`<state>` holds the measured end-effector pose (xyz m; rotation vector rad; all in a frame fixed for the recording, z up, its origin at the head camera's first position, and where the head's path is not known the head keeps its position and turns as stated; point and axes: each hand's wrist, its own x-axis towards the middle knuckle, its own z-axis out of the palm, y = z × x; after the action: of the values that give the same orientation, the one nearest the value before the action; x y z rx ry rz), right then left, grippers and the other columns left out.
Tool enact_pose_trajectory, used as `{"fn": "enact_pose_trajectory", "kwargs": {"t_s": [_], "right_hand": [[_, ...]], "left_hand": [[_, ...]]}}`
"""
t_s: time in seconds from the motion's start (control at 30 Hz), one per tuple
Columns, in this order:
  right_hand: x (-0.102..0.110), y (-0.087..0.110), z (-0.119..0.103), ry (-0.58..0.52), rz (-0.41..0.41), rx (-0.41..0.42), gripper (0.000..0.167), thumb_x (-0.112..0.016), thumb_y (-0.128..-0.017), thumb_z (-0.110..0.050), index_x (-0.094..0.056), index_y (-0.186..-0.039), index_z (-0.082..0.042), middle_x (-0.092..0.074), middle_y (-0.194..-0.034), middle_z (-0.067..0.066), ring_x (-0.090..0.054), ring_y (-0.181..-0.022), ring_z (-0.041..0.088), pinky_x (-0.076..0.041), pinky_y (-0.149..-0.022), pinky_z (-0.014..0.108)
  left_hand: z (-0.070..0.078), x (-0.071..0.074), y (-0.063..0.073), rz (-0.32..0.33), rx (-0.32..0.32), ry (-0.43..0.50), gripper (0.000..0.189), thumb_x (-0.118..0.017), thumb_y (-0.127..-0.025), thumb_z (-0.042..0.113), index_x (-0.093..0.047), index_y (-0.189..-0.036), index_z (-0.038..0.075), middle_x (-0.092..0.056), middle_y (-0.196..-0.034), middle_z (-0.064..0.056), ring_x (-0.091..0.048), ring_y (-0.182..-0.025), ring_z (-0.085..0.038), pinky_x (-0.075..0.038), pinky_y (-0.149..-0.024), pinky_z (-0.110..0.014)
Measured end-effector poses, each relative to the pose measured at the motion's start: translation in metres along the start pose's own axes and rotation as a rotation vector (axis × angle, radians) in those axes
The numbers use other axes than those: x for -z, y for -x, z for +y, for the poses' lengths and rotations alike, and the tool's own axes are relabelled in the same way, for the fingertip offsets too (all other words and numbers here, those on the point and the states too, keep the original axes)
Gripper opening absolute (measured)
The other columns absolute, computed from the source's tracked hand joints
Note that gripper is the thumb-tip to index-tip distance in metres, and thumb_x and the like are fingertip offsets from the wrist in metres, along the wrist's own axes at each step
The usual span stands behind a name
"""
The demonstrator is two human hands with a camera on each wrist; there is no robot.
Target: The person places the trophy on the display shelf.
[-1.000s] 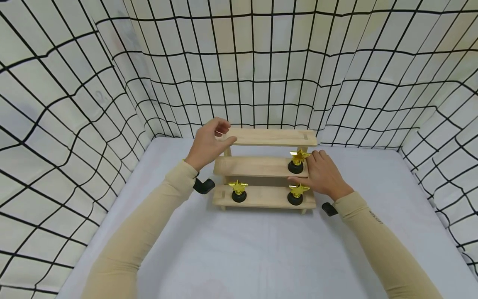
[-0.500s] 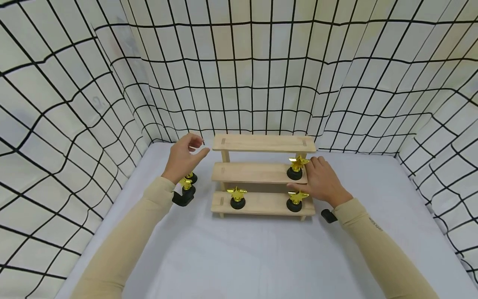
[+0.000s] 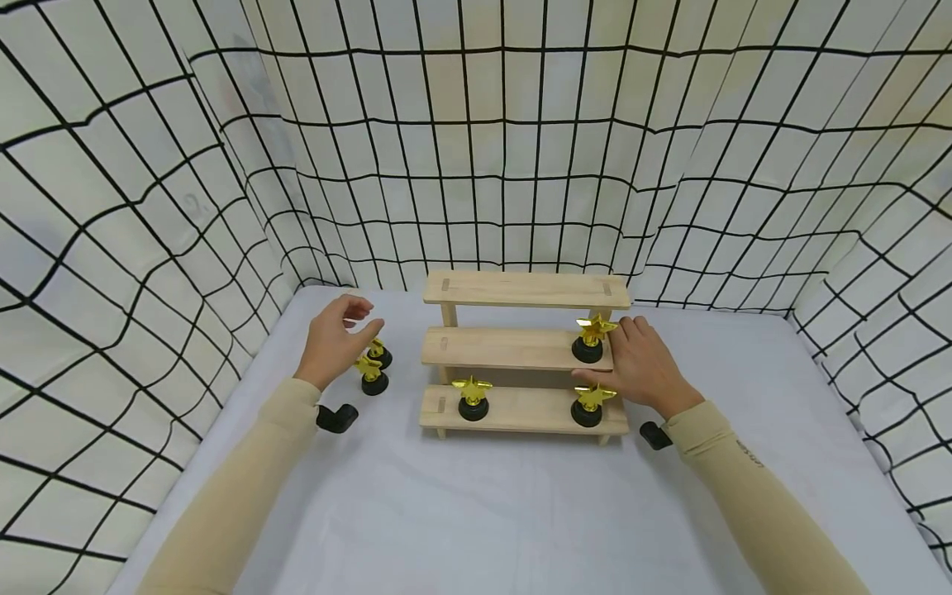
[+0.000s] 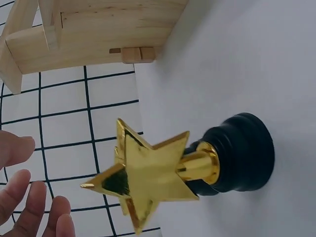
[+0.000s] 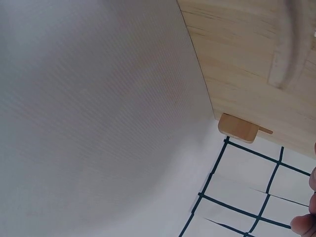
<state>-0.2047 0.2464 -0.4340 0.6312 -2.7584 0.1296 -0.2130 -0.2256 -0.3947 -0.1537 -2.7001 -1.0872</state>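
My left hand (image 3: 333, 340) hovers at the left with its fingers loosely bent and nothing between them. Just to its right, two gold star trophies on black bases stand on the table: a front trophy (image 3: 373, 376) and a back trophy (image 3: 380, 354) partly behind it. In the left wrist view, a large star trophy (image 4: 153, 173) stands close to the fingers (image 4: 34, 210). My right hand (image 3: 641, 364) grips the right side of a three-tier wooden shelf (image 3: 513, 347), its thumb stretched along beneath the middle tier. In the right wrist view only fingertips (image 5: 303, 223) show at the edge.
One star trophy (image 3: 592, 339) stands at the right end of the middle tier. The bottom tier bears a left trophy (image 3: 473, 398) and a right trophy (image 3: 587, 405). Black netting (image 3: 506, 149) rises behind and beside the white-covered table (image 3: 513, 512).
My left hand has moved left and down, away from the top tier, to beside the two trophies on the table, which have come into sight. The right hand stays at the shelf's side.
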Motion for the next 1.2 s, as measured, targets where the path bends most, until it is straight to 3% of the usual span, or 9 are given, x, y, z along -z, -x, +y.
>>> {"fn": "enact_pose_trajectory", "kwargs": {"t_s": [0.33,0.57,0.7,0.87,1.2], "right_hand": [[0.001,0.000,-0.002,-0.011,-0.018,-0.013,0.097,-0.071,-0.077,-0.076,-0.062,-0.128,0.007,-0.060,-0.092,0.013,-0.049,-0.087,0.029,-0.041,-0.082,0.040],[0.001,0.000,-0.002,-0.012,-0.014,-0.006,0.099,-0.071,-0.077,-0.077,-0.061,-0.131,0.006,-0.060,-0.093,0.013,-0.049,-0.087,0.029,-0.041,-0.082,0.040],[0.000,0.000,-0.001,-0.008,-0.014,-0.004,0.098,-0.072,-0.077,-0.076,-0.061,-0.130,0.006,-0.060,-0.091,0.012,-0.049,-0.087,0.029,-0.040,-0.082,0.040],[0.000,-0.001,-0.001,-0.013,-0.018,-0.003,0.097,-0.073,-0.077,-0.075,-0.062,-0.130,0.006,-0.059,-0.090,0.011,-0.048,-0.087,0.028,-0.040,-0.083,0.040],[0.001,0.000,-0.001,-0.009,-0.034,-0.021,0.096,-0.070,-0.078,-0.077,-0.064,-0.126,0.006,-0.056,-0.087,0.010,-0.047,-0.086,0.028,-0.040,-0.082,0.041]], "left_hand": [[-0.030,0.004,0.015,-0.025,0.026,0.028,0.042,-0.068,-0.101,0.032,-0.059,-0.129,0.002,-0.063,-0.129,-0.020,-0.059,-0.122,-0.036,-0.051,-0.105,-0.049],[-0.043,0.005,0.028,-0.089,0.092,0.093,0.054,-0.068,-0.099,0.044,-0.057,-0.134,0.004,-0.063,-0.132,-0.020,-0.059,-0.123,-0.032,-0.049,-0.107,-0.046],[-0.049,0.004,0.033,-0.107,0.115,0.119,0.059,-0.068,-0.098,0.050,-0.056,-0.135,0.006,-0.064,-0.132,-0.017,-0.058,-0.119,-0.023,-0.051,-0.104,-0.030],[-0.057,-0.001,0.037,-0.129,0.116,0.169,0.061,-0.074,-0.095,0.045,-0.055,-0.137,0.006,-0.064,-0.131,-0.014,-0.057,-0.113,-0.012,-0.047,-0.092,-0.007],[-0.065,-0.008,0.040,-0.161,0.102,0.252,0.059,-0.082,-0.091,0.028,-0.054,-0.136,0.004,-0.062,-0.131,-0.014,-0.059,-0.114,-0.008,-0.054,-0.098,-0.013]]}}
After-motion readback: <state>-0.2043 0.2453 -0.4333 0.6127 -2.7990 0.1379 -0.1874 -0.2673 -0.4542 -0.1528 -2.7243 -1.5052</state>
